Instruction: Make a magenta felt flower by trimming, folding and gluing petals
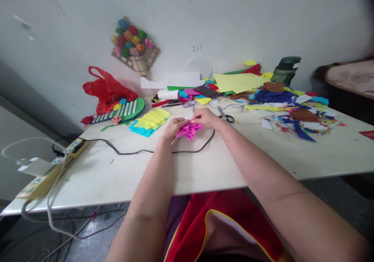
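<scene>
A bunched magenta paper flower (190, 130) is held just above the white table (201, 172), its ruffled petals hanging toward me. My left hand (175, 127) closes on its left side. From the right, the fingers of my right hand (203, 117) pinch its upper edge, close to the left fingertips. Just right of that hand lies a pair of scissors (226, 116) with dark handles. Yellow paper sheets (154, 117) overlap blue paper (142, 129) left of my hands. A black cable (140, 152) runs across the table below the flower.
A red plastic bag (106, 88) and a green decorated board (137, 108) sit at the back left. Paper scraps (304, 116) and a dark green bottle (285, 70) occupy the right. A power strip (41, 184) with a white charger lies along the left edge.
</scene>
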Action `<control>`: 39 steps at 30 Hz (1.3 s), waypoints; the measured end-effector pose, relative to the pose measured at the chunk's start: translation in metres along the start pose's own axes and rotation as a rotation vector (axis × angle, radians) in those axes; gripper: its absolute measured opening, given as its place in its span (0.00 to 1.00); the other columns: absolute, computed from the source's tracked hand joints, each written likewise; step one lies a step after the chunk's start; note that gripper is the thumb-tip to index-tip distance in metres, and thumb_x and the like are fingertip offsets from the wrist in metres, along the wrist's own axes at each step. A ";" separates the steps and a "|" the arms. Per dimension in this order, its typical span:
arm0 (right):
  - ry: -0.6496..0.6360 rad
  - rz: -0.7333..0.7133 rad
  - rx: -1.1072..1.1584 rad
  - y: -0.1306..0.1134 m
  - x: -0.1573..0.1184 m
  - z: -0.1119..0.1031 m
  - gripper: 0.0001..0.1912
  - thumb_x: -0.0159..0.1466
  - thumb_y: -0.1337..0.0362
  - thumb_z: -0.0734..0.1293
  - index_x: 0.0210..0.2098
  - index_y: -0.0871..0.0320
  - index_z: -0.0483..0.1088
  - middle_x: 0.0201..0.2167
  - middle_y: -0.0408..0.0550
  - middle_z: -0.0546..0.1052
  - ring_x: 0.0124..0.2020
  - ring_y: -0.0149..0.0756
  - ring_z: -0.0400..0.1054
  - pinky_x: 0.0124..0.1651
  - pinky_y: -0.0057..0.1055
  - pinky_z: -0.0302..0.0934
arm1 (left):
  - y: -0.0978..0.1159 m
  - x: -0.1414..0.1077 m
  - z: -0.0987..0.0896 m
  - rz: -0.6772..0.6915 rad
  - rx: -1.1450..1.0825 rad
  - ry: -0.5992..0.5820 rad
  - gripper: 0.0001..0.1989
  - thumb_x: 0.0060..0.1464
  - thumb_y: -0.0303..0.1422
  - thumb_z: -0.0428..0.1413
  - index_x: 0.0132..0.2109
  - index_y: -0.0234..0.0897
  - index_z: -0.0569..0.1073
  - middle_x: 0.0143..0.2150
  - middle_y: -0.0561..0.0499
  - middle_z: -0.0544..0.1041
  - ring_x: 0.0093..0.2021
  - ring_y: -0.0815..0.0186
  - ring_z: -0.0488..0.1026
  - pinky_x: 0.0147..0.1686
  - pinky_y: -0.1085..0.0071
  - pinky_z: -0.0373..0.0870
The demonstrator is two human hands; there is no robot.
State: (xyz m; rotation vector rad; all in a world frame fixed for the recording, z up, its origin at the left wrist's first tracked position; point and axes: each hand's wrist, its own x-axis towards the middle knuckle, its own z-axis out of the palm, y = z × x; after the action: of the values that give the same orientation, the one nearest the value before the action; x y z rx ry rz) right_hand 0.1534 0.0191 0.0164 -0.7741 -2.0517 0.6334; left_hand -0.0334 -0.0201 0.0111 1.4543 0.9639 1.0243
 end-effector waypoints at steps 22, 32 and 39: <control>-0.140 0.056 -0.113 -0.001 -0.002 -0.009 0.13 0.55 0.60 0.64 0.24 0.63 0.76 0.23 0.46 0.73 0.27 0.31 0.64 0.31 0.28 0.56 | 0.000 0.001 -0.001 -0.021 0.035 -0.025 0.17 0.39 0.42 0.65 0.29 0.31 0.73 0.19 0.55 0.68 0.19 0.75 0.58 0.20 0.75 0.50; -0.224 0.116 -0.145 -0.001 -0.006 -0.015 0.20 0.58 0.51 0.65 0.28 0.63 0.78 0.21 0.45 0.73 0.25 0.31 0.62 0.29 0.27 0.52 | 0.003 0.000 0.001 0.003 0.079 -0.023 0.17 0.39 0.41 0.65 0.31 0.32 0.75 0.23 0.52 0.71 0.23 0.73 0.63 0.24 0.75 0.56; -0.156 0.077 -0.211 0.000 -0.005 -0.015 0.18 0.57 0.52 0.67 0.28 0.61 0.79 0.23 0.47 0.76 0.26 0.32 0.65 0.29 0.28 0.51 | 0.002 0.001 0.001 0.015 0.040 -0.022 0.17 0.37 0.41 0.66 0.31 0.32 0.75 0.24 0.53 0.72 0.23 0.74 0.63 0.26 0.75 0.58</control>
State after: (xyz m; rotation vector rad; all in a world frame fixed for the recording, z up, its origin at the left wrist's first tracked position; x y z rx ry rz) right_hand 0.1683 0.0179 0.0212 -0.9551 -2.2659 0.5397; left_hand -0.0324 -0.0199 0.0136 1.5046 0.9646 1.0030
